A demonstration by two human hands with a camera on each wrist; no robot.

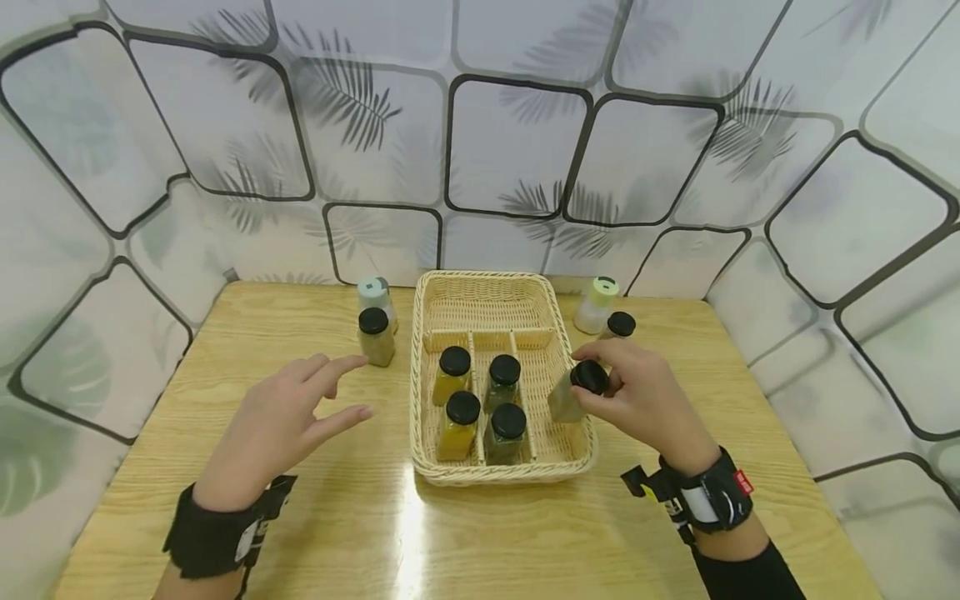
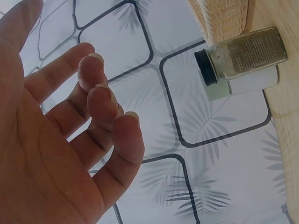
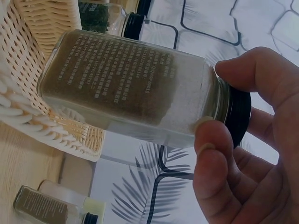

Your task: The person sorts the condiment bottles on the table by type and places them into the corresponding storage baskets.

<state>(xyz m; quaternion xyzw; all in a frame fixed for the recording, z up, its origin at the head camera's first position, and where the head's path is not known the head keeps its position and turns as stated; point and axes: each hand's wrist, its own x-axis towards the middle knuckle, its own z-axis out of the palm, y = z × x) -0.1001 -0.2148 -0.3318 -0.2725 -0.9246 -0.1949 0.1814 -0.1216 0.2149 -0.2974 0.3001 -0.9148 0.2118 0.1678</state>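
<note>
My right hand (image 1: pixel 637 392) grips a glass spice jar (image 3: pixel 117 84) by its black lid and neck. The jar holds grey-brown powder and has printed text on its side; in the head view it is tilted over the right compartment of the wicker basket (image 1: pixel 577 469). My left hand (image 1: pixel 288 412) holds nothing, its fingers spread and slightly bent. Close to its index fingertip a black-lidded spice jar (image 1: pixel 377 337) stands on the table. Two jars of yellow powder (image 1: pixel 456 437) fill the basket's left compartment, and two dark green herb jars (image 1: pixel 504 446) the middle one.
Behind the left jar is a pale blue-capped container (image 1: pixel 372 292). Right of the basket stand a yellow-green-capped container (image 1: pixel 597 304) and another black-lidded jar (image 1: pixel 621 325). The wooden table (image 1: pixel 480 542) meets a patterned wall covering (image 1: pixel 517 150) at the back and sides.
</note>
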